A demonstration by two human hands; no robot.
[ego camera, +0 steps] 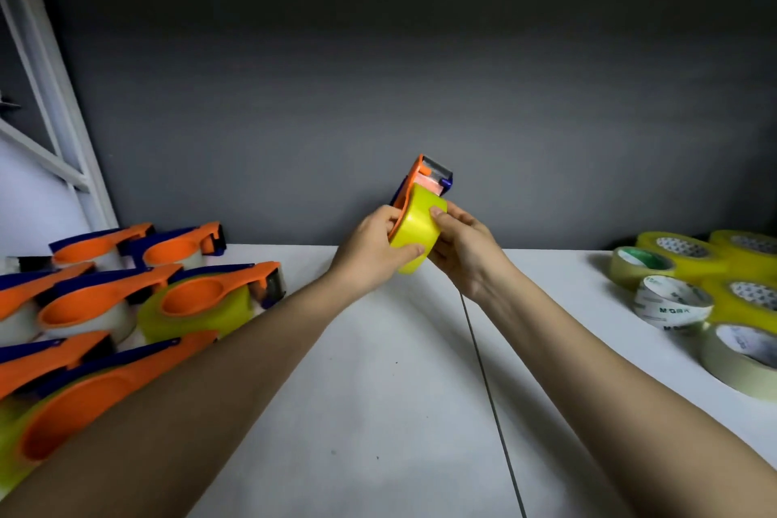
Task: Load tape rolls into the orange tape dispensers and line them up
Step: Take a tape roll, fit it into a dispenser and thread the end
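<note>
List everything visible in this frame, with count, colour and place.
Tape dispenser in hand: one, orange and blue, held above the table centre.
Yellow tape roll: one, on that dispenser.
Loaded dispensers: about seven, orange and blue, table left.
Spare tape rolls: about seven, yellow, clear and beige, table right.
Table: one, white.
Wall: grey, behind.
Left hand: grips the roll.
Right hand: grips the roll.

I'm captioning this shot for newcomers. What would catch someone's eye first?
Dead centre, both hands, left hand and right hand, hold a yellow roll on an orange dispenser above the white table. Loaded dispensers crowd the left side; spare rolls sit on the right.
</note>
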